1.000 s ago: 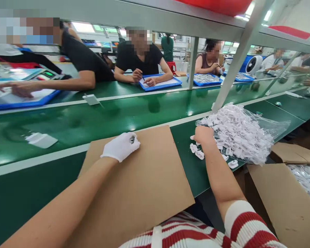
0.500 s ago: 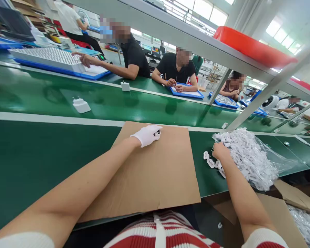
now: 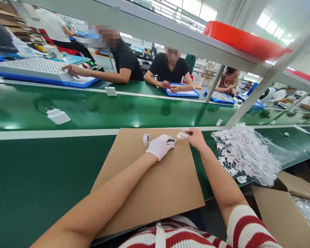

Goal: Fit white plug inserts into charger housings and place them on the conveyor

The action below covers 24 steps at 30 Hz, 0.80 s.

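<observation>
Left hand (image 3: 160, 146), in a white glove, rests knuckles-up on the cardboard sheet (image 3: 150, 186) with the forearm running in from 7 o'clock. Its fingers are curled tight round a white plug shell (image 3: 171, 141). Only the shell's dark open end shows past the fingertips, facing about 2 o'clock toward the other hand. The glove covers the body, so I can't tell its long axis. Right hand (image 3: 195, 136) is bare and sits at 2 o'clock of the left, just beside it at the sheet's far edge, wrist bent inward. Thumb and forefinger pinch a small white insert (image 3: 182, 135) that points at 9 o'clock toward the shell, close to it but apart. A second shell (image 3: 146, 139) stands upright on the cardboard at 10 o'clock of the glove, dark opening up. A clear bag of white parts (image 3: 250, 155) lies at 3 o'clock of the right hand, with a few loose ones spilled at its near edge. A white charger (image 3: 58, 116) lies flat on the green belt (image 3: 93, 110) at 10 o'clock, well apart. Any print on the parts is too small to read. A red tray (image 3: 244, 40) sits on the shelf overhead, and people work across the belt at blue trays (image 3: 182, 92).
</observation>
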Tool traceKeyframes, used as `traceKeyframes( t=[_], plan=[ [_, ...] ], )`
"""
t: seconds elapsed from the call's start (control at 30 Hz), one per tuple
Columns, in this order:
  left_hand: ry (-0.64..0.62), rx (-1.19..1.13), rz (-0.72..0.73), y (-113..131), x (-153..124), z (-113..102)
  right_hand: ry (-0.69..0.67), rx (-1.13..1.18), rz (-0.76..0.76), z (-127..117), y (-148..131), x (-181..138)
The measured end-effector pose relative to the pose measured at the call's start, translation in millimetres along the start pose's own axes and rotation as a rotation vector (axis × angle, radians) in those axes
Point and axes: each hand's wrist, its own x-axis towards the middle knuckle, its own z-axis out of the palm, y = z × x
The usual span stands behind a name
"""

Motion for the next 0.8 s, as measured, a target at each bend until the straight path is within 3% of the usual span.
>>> traceKeyframes(
  t=[0.1,0.23,0.33,0.67,0.8],
  plan=[
    [-0.003,-0.258,-0.138,-6.1,-1.9,11.0,0.073,0.439,0.056,34.5,5.7,4.1],
    [-0.022,-0.367,-0.214,-8.8,0.4,9.3,0.057,0.585,0.049,56.2,11.3,-2.7],
    [-0.058,-0.401,-0.207,-9.0,3.7,8.4,0.017,0.515,-0.023,57.8,9.4,-10.4],
    [-0.104,-0.476,-0.182,-13.3,5.4,13.5,0.004,-0.061,-0.362,51.1,5.2,-14.6],
    [-0.071,-0.462,-0.102,-13.2,4.2,17.0,0.001,-0.223,-0.391,50.2,6.3,-13.8]
  ],
)
